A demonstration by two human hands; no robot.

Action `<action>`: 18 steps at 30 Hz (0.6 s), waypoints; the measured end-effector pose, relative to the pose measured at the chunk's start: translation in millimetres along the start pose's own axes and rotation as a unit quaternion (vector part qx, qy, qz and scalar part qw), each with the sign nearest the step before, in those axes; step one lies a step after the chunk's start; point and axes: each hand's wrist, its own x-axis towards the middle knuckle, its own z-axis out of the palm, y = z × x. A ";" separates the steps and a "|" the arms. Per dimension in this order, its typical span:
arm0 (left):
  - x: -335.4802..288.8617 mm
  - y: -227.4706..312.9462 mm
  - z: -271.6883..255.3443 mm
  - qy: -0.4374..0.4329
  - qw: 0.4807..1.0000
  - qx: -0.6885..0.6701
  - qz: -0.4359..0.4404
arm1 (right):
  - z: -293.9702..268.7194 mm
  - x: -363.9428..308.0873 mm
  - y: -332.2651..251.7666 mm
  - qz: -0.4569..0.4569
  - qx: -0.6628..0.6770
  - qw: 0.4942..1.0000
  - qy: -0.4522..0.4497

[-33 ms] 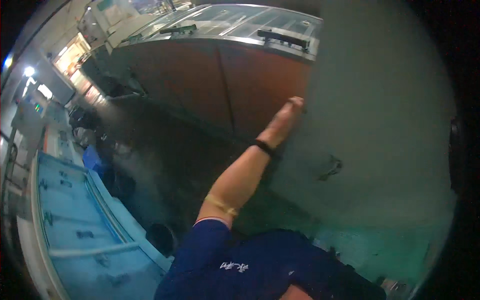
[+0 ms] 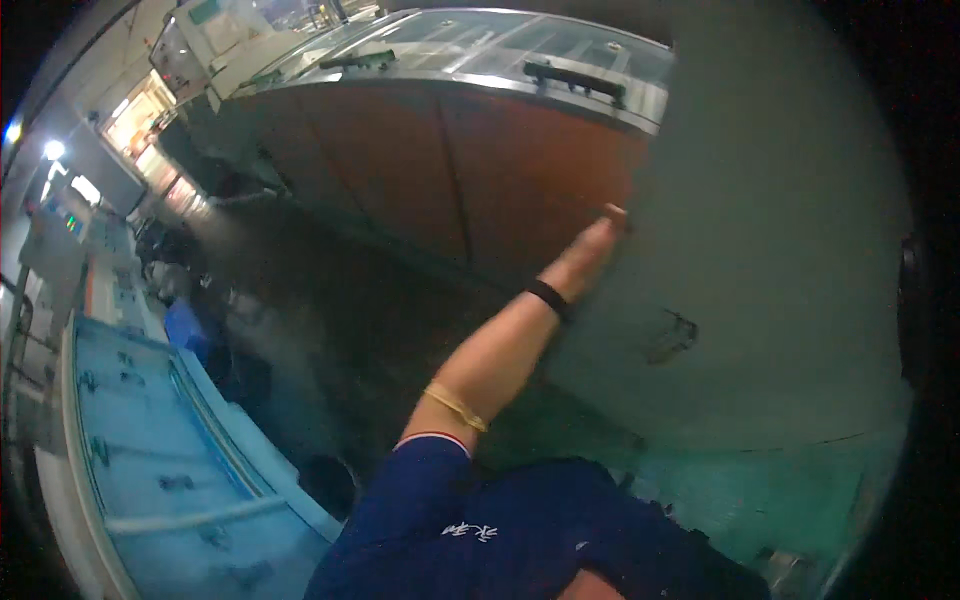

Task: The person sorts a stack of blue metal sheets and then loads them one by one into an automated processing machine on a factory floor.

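Apparently extended toward a reddish cabinet [image 2: 550, 145] ahead, the left hand [image 2: 588, 252], its grip impossible to tell, is best held off the grey-green wall [image 2: 780, 220] to its right.

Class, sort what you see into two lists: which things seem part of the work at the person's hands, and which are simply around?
Probably with the work:
- left hand, contact unclear
- reddish-brown panel, behind it
- grey-green surface, beside it

Simply around:
- light-blue panel, far left
- blue object, beyond that
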 end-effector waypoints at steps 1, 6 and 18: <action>32.7 -43.6 4.1 -0.014 0.992 -0.100 0.077 | 19.3 -11.8 -16.6 0.021 -0.005 1.000 -0.017; -4.9 -58.4 -45.4 -0.175 0.976 0.093 0.095 | 154.6 -81.1 -134.4 0.092 0.008 0.988 -0.127; -119.4 4.2 -503.0 -0.188 0.943 0.264 -0.075 | 280.8 -43.4 -515.4 0.052 0.008 0.969 -0.243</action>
